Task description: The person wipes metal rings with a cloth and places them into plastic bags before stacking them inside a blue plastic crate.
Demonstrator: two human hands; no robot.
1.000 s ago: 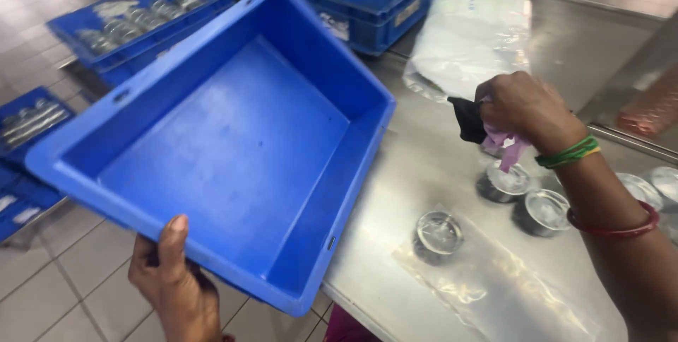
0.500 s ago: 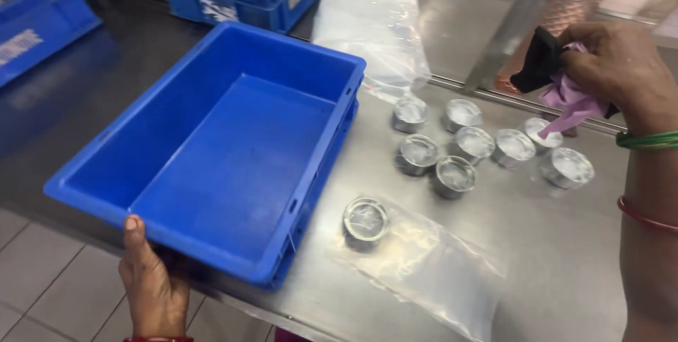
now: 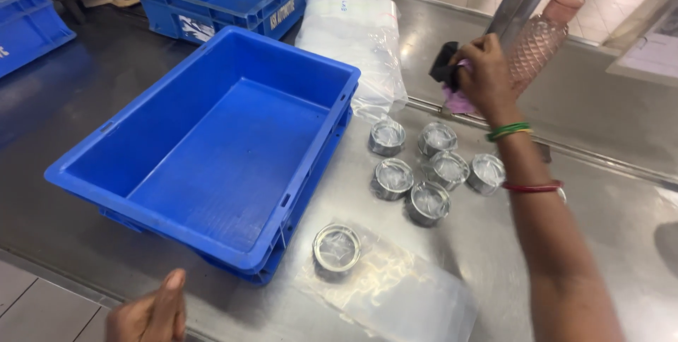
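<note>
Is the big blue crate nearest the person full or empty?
Empty: the blue crate rests on the steel table, and its whole bare floor shows.

Glossy blue plastic crate (image 3: 212,144), shiny steel table (image 3: 621,243), bright metal cups (image 3: 393,177), clear plastic bag (image 3: 395,292)

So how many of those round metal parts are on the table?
7. Six cluster right of the blue crate. One sits on the plastic bag.

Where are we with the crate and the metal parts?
Done: the blue crate sits flat on the steel table. In hand: the right hand holds a black tool and pink cloth; the left hand is free. Left: seven round metal parts lie outside; the crate is empty.
</note>
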